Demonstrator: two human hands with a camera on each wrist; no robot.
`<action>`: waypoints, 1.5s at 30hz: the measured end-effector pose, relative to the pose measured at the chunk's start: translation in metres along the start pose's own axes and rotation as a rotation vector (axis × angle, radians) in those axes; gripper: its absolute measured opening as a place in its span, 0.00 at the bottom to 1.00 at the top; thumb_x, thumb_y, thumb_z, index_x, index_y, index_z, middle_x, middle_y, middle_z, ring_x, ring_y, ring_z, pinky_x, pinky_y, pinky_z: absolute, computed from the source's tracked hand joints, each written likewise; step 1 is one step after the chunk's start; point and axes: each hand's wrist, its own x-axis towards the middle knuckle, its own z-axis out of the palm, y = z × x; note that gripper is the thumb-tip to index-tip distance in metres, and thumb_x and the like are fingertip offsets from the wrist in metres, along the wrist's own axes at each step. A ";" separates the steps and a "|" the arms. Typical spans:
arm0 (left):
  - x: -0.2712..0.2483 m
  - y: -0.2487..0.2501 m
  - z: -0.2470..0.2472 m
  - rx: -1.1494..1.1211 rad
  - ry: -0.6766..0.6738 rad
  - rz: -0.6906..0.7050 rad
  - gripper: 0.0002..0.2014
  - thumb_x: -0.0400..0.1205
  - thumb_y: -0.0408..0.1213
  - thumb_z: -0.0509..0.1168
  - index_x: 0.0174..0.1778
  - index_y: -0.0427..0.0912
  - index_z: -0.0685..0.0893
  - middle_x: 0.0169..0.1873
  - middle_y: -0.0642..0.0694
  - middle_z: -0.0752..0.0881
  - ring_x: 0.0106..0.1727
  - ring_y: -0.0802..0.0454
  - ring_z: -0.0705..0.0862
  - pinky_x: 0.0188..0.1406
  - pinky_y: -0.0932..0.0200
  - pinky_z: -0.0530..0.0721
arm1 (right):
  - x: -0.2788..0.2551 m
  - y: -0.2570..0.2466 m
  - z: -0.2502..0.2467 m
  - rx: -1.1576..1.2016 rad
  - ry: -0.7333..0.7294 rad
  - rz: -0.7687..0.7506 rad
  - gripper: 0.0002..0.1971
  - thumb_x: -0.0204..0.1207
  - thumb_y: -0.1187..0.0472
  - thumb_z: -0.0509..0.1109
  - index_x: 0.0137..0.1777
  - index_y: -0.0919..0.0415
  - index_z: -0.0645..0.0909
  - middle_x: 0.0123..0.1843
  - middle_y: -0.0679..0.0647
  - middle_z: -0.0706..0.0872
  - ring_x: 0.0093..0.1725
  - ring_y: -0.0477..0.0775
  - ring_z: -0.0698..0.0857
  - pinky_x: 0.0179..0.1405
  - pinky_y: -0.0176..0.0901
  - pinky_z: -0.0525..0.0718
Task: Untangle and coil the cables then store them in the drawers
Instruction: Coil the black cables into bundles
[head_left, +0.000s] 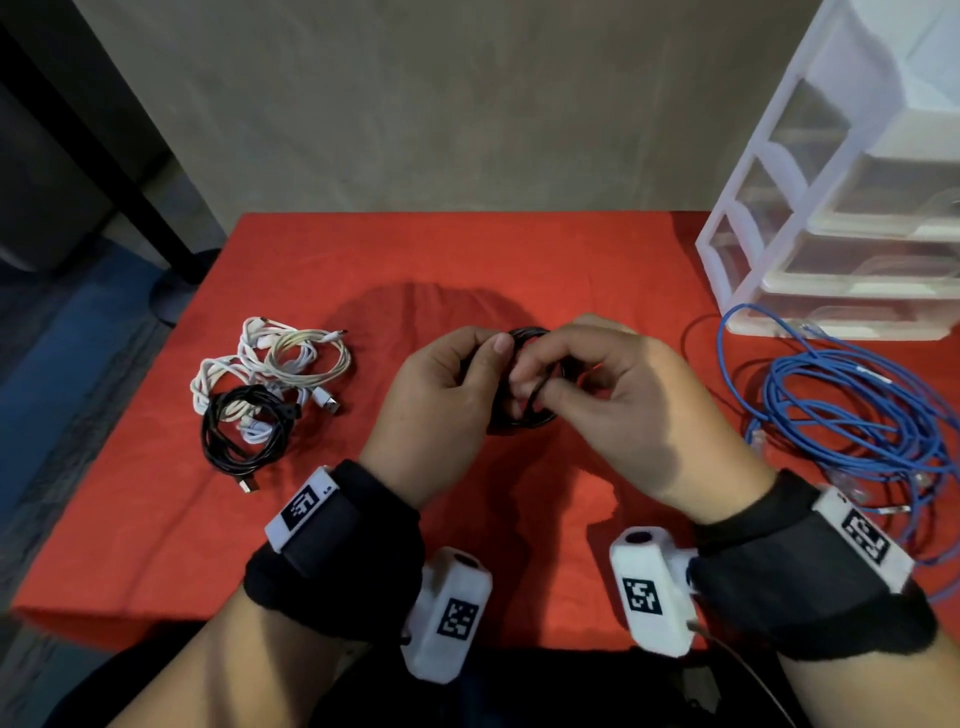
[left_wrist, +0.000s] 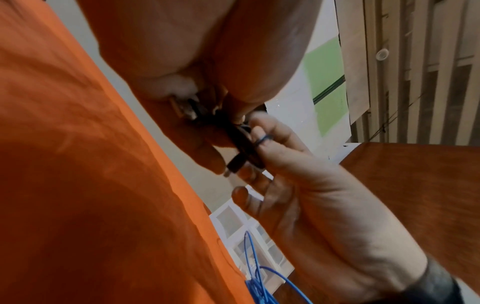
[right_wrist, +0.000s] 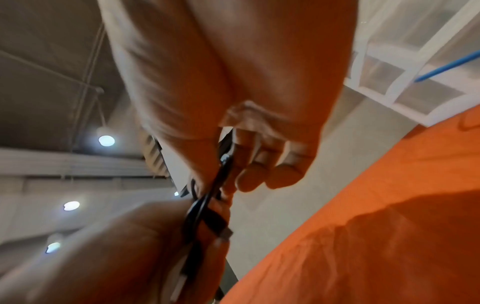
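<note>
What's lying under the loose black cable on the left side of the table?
The black cable lies over part of the tangled white cables, on the red cloth. How far the white strands run beneath it is hidden.

Worktop (head_left: 467, 249) under red cloth, set against bare grey wall (head_left: 415, 104). Dark post (head_left: 104, 171) stands left. Round ceiling lights (right_wrist: 106, 140) lit overhead.

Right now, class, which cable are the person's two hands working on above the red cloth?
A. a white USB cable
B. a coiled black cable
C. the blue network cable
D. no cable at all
B: both the left hand and the right hand grip the coiled black cable, while the blue network cable lies loose by the drawer unit.
</note>
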 end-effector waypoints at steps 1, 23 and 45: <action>0.001 0.001 -0.002 0.004 0.005 -0.006 0.14 0.91 0.38 0.60 0.47 0.32 0.85 0.31 0.43 0.86 0.33 0.48 0.83 0.47 0.27 0.86 | 0.000 0.001 -0.003 0.023 -0.009 0.021 0.11 0.78 0.71 0.76 0.49 0.53 0.90 0.47 0.49 0.90 0.50 0.51 0.88 0.54 0.45 0.82; 0.001 0.013 -0.003 -0.332 -0.009 -0.070 0.09 0.89 0.40 0.60 0.51 0.41 0.84 0.38 0.48 0.87 0.37 0.56 0.87 0.42 0.52 0.90 | 0.000 0.009 -0.019 0.103 0.165 0.222 0.04 0.81 0.61 0.76 0.47 0.55 0.92 0.41 0.66 0.91 0.38 0.53 0.84 0.41 0.52 0.83; 0.002 0.011 0.000 -0.118 0.113 0.055 0.09 0.88 0.36 0.64 0.48 0.38 0.88 0.31 0.50 0.87 0.37 0.56 0.87 0.39 0.45 0.93 | -0.001 -0.001 -0.014 0.004 -0.046 0.079 0.16 0.79 0.67 0.73 0.62 0.49 0.79 0.46 0.46 0.85 0.50 0.51 0.85 0.51 0.49 0.84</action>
